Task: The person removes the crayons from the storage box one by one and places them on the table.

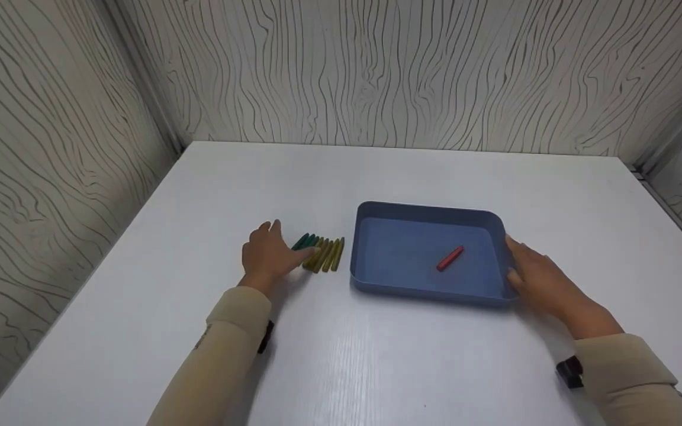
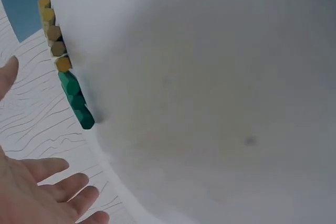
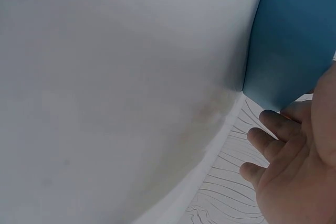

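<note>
A row of green crayons (image 1: 303, 241) and yellow to brownish crayons (image 1: 327, 255) lies side by side on the white table, left of a blue tray (image 1: 427, 293). My left hand (image 1: 269, 255) hovers at the left of this row with its fingers spread and its thumb over the crayons. Nothing is held in it; the left wrist view shows the palm (image 2: 26, 195) apart from the crayon ends. One red crayon (image 1: 450, 258) lies slanted inside the tray. At the tray's right wall, my right hand (image 1: 545, 284) holds the rim between thumb and fingers; its other fingers (image 3: 275, 127) are loosely bent.
The white table (image 1: 341, 361) reaches back to a wall (image 1: 370, 71) with a wood-grain line pattern. A similar panel (image 1: 39, 148) stands along the left side. Dark wrist devices (image 1: 570, 373) sit below the sleeves.
</note>
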`<state>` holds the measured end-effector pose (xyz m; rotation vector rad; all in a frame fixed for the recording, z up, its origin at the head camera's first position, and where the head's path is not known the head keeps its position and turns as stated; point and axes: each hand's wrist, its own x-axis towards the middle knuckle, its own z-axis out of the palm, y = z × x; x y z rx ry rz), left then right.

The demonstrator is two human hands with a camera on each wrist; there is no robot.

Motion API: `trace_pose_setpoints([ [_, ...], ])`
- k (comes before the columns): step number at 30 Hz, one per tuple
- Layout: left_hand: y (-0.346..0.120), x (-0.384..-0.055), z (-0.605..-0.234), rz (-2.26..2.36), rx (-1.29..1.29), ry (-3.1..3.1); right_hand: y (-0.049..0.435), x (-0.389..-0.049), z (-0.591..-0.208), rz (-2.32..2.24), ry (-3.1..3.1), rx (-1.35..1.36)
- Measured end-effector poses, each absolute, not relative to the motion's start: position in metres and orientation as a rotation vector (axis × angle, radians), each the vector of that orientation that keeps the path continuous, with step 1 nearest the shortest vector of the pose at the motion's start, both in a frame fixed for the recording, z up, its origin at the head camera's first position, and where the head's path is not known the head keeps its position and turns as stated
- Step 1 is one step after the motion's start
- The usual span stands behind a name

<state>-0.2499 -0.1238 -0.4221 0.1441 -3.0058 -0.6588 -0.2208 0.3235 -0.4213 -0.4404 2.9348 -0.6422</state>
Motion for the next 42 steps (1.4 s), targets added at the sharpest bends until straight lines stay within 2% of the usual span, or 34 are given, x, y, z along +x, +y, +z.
trace_pose_setpoints([
  [14, -0.092, -0.258, -0.399, -0.521, 0.061, -2.978, 0.324, -0.222, -0.421, -0.639, 2.942, -0.441],
  [28, -0.03, -0.266, -0.38, -0.471, -0.062, -2.989, 0.325, -0.223, -0.422, -0.603, 2.957, -0.446],
  [42, 0.029, -0.265, -0.388, -0.483, -0.202, -3.021, 0.324, -0.221, -0.422, -0.633, 2.954, -0.452],
])
